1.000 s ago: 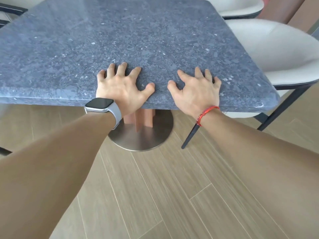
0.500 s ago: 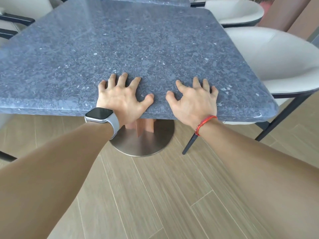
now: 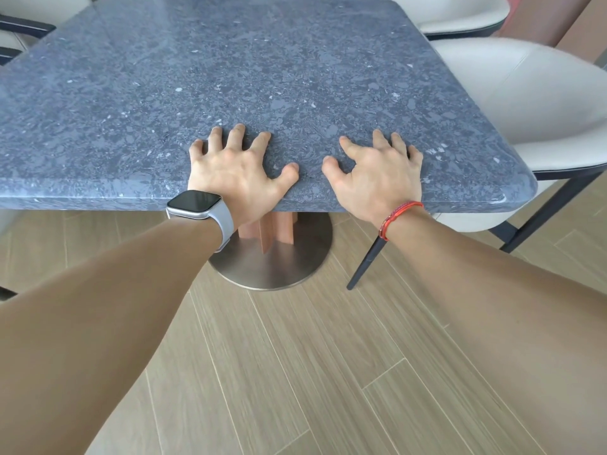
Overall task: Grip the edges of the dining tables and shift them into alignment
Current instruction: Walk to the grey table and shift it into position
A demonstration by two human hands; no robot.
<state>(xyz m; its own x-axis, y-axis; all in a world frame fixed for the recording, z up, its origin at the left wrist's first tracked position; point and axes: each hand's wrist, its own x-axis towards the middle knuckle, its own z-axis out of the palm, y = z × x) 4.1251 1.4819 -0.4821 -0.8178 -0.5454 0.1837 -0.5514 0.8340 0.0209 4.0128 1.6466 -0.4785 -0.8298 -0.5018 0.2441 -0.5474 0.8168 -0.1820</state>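
A square dining table [image 3: 262, 77] with a blue-grey speckled stone top stands before me on a round metal pedestal base [image 3: 272, 261]. My left hand [image 3: 236, 172], with a smartwatch on the wrist, is pressed on the top at the near edge, fingers spread and clawed, its heel over the rim. My right hand [image 3: 377, 175], with a red cord bracelet, is set the same way a little to the right. The thumbs point at each other, a small gap apart.
Two cream upholstered chairs with dark legs, one nearer [image 3: 532, 103] and one farther back [image 3: 460, 11], stand close along the table's right side. A dark chair arm [image 3: 23, 27] shows at the far left. Wood-look plank floor [image 3: 295, 372] lies between me and the table.
Both hands keep the same spots on the table's near edge. The view dipped slightly and came back; the table looks about where it was.
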